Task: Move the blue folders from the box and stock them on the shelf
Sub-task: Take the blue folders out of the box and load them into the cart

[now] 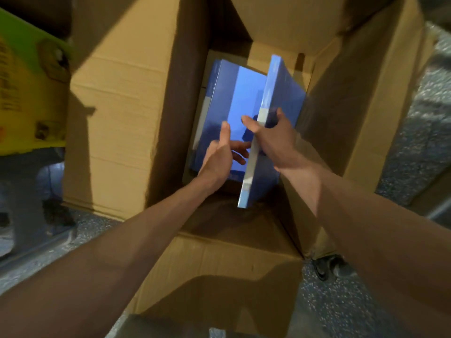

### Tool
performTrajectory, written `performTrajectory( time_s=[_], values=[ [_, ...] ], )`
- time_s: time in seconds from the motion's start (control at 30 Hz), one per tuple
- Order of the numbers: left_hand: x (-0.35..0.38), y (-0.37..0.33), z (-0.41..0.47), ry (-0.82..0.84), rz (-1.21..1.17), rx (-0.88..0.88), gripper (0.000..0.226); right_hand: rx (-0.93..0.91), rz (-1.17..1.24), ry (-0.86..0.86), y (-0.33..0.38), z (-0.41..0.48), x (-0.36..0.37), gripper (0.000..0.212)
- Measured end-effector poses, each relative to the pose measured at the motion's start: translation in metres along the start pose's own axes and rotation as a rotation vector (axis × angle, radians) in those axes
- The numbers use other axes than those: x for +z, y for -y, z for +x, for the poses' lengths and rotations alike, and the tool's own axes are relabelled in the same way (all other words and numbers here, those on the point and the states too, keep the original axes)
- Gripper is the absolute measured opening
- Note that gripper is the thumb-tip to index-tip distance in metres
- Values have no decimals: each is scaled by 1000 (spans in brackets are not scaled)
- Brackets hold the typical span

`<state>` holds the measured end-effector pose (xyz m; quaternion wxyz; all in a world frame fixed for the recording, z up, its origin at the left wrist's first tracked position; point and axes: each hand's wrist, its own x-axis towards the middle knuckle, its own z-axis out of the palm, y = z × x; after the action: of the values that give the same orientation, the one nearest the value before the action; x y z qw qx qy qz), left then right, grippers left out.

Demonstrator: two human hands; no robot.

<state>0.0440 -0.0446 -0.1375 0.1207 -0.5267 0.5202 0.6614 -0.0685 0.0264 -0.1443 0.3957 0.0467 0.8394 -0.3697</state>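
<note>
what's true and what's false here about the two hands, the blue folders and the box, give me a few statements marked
1. The right hand grips a blue folder pack tilted up on its edge. True.
2. The left hand grips a second folder lifted clear of the box. False: its fingers are loose and hold nothing, reaching in over the flat blue folders.
3. The box flaps are folded shut. False: they stand open all round.
4. Flat blue folders lie inside the box. True.
5. A yellow and green carton stands to the left of the box. True.
</note>
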Motion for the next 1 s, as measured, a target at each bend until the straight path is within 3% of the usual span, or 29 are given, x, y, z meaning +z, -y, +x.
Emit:
performTrajectory(
  time_s=[0.07,0.17,0.3,0.4,0.57,0.67,0.83,1.0],
  values=[
    [-1,-3,0,11,53,3,75,-11,-12,50,-1,3,-4,76],
    [-13,-6,15,-138,178,-20,55,-1,21,103,-4,5,-9,81],
    [-27,6,57,-98,342,-107,68,-51,40,169,-15,14,-14,59],
    [-22,12,66,-111,357,-110,70,-43,108,231,-20,16,-14,53],
    [-20,3,49,-288,184,-164,73,-33,107,205,-18,7,-19,54],
    [-21,3,28,-191,68,-111,78,-19,60,145,-12,-1,-29,48],
    [10,-19,-18,72,-183,-218,76,52,20,54,-5,-13,-45,79],
    [23,-22,-33,188,-128,-239,88,3,-139,17,-6,-27,-55,52]
  ],
)
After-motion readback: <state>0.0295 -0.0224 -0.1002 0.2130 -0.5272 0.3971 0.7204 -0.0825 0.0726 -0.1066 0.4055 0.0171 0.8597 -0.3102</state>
